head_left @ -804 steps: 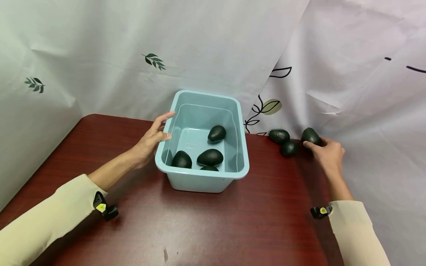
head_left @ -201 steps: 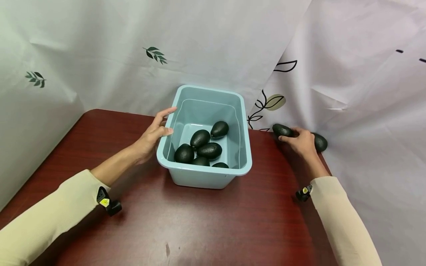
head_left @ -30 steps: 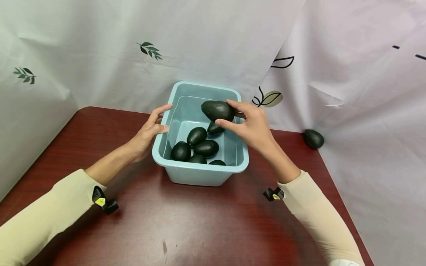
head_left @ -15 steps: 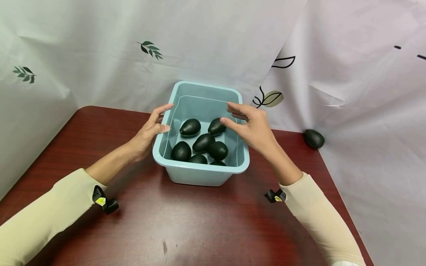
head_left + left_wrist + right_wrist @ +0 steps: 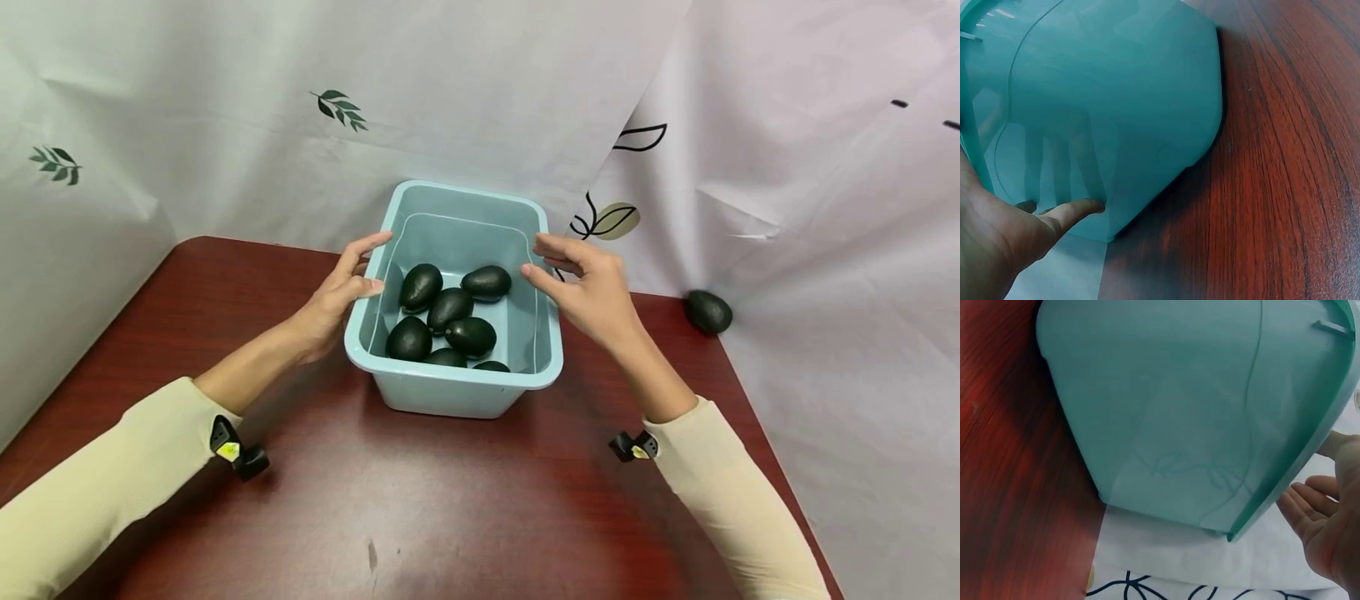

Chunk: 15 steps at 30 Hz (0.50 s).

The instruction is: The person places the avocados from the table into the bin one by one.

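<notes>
Light blue tub (image 5: pixel 450 392); dark green avocados (image 5: pixel 471 336); reddish-brown wood-grain bench (image 5: pixel 450 517); white backdrop (image 5: pixel 225 100) with leaf print; cream sleeves (image 5: pixel 97 500).

The head camera looks down from above at the whole blue tub (image 5: pixel 453 392) on the counter (image 5: pixel 450 500). The left wrist camera sits low and very close to the tub's outer wall (image 5: pixel 1116 112). The right wrist camera sits close to its other side (image 5: pixel 1166 406). All three see the tub.
</notes>
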Available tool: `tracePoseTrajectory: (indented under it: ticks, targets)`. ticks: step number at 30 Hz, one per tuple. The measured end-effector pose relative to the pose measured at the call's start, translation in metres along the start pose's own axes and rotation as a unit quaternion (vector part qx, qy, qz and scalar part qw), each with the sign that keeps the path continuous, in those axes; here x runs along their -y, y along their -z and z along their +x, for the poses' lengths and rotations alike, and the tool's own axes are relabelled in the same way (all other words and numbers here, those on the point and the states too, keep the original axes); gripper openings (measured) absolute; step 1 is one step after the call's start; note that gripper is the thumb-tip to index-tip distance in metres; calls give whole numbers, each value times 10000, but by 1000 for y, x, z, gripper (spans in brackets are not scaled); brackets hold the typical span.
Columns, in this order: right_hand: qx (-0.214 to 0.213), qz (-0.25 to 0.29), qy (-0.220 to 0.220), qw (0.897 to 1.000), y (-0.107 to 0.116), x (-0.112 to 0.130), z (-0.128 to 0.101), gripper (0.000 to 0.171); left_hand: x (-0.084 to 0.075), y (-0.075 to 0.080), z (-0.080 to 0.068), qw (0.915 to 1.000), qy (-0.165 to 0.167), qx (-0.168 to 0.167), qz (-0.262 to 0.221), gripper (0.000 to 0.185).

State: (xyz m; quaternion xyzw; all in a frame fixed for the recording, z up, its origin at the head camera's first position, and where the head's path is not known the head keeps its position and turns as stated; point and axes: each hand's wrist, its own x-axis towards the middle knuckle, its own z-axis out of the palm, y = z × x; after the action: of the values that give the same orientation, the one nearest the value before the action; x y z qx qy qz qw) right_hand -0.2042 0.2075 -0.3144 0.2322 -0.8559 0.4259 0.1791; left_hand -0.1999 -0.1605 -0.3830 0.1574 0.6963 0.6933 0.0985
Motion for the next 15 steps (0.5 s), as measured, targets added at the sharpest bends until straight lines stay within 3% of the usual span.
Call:
tracePoseTrajectory:
  ticks: [8, 15]
  targets:
    - [-319, 219, -151, 9991, 17, -14, -3, 45, 1, 0, -1, 10000, 38, -15, -19, 75]
    - [-666, 32, -327, 9972, 33, -27, -4, 43, -2, -2, 0, 10000, 42, -54, -46, 75]
